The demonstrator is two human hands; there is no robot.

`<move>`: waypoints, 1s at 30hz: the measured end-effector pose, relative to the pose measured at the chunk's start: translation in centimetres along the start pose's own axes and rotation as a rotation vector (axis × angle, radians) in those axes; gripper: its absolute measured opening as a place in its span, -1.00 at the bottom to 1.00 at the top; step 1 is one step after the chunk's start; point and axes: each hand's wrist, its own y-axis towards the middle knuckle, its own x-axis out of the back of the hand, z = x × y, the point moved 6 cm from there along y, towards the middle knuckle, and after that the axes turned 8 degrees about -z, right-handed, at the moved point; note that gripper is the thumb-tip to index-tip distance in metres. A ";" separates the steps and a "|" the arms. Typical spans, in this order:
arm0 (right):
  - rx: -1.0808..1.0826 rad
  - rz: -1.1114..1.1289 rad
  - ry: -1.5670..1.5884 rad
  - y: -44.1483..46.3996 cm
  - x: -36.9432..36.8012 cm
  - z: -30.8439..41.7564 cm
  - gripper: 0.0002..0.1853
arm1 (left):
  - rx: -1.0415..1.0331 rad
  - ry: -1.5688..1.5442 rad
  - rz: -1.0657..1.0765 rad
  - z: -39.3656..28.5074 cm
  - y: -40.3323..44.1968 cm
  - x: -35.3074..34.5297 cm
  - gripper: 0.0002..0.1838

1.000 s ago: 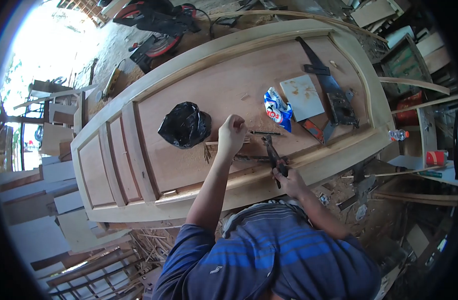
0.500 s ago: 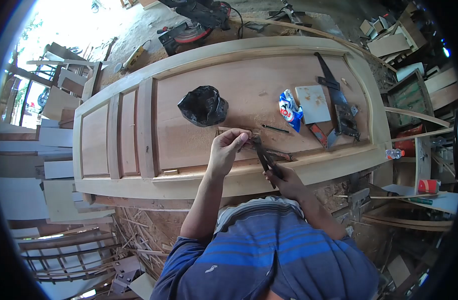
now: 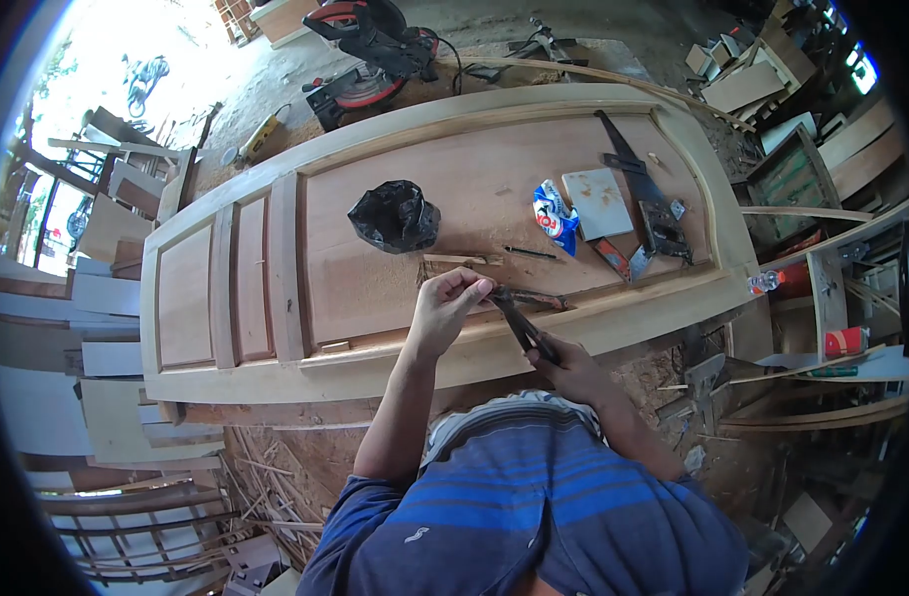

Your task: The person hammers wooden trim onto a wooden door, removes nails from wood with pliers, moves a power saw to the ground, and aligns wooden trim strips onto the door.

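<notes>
My left hand (image 3: 446, 306) is closed, thumb and fingertips pinched on something too small to make out. My right hand (image 3: 570, 370) grips the handles of dark metal pincers (image 3: 519, 324), whose jaws point toward my left fingertips. Both hands are over the near edge of a pale wooden door panel (image 3: 395, 375). Behind the pincers lies a dark, reddish tool (image 3: 536, 299), partly hidden. Small wood strips (image 3: 459, 259) rest just beyond my left hand, near a dark pencil (image 3: 530, 252).
On the panel stand a black plastic bag (image 3: 393, 217), a blue-white packet (image 3: 555, 215), a pale board (image 3: 597, 201), a hand saw (image 3: 663, 228) and a try square (image 3: 613, 258). A mitre saw (image 3: 360, 84) sits beyond; a plastic bottle (image 3: 765, 282) is at the right edge.
The pincers' handles have come closer together in my right hand. My left hand keeps its pinch near the jaws. The whole view has shifted slightly as the head moved.
</notes>
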 end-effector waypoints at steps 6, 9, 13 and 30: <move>-0.005 -0.028 -0.050 -0.8 -0.1 -0.9 -0.45 | 0.012 0.051 -0.027 0.0 -0.7 -0.3 -0.77; -0.084 0.003 -0.015 -1.0 -0.6 -1.4 -0.45 | -0.016 0.064 -0.051 0.8 -0.8 -0.4 -0.76; -0.217 0.143 0.320 -0.1 -3.1 -5.7 -0.43 | -0.042 0.047 -0.061 1.4 -0.8 -0.2 -0.77; -0.190 -0.013 -0.020 1.2 -6.6 -8.0 -0.58 | 0.011 0.065 -0.093 2.5 -2.2 0.9 -0.74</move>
